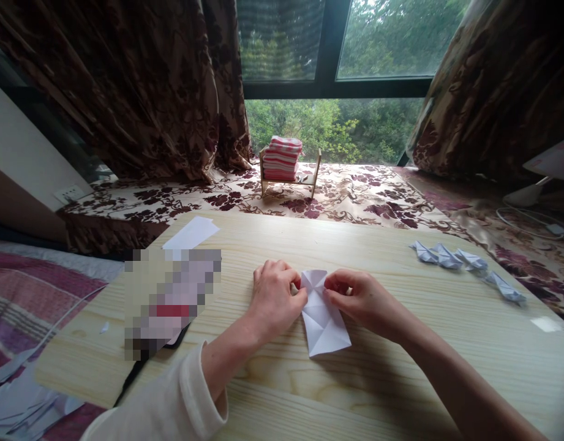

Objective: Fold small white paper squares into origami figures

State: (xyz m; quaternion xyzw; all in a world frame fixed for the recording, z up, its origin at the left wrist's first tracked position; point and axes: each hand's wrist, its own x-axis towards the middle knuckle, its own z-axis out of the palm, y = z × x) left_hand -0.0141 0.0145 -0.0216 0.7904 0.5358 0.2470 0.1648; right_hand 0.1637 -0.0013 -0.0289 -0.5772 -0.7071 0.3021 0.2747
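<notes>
A white sheet of paper (321, 327) with diagonal and crosswise creases stands between my two hands over the wooden table (282, 398). At its left edge, my left hand (277, 297) pinches the upper part between thumb and curled fingers. My right hand (359, 300) grips the opposite edge with thumb and forefinger at about the same height. The lower end of the paper hangs free of both hands, close to the tabletop.
Several folded paper pieces (447, 256) lie in a row at the right. Blank paper strips (192, 233) rest at the back left, above a blurred-out phone-like object (176, 306) with a dark cable. A small rack (316, 174) holding striped cloths (282, 160) stands beyond the table.
</notes>
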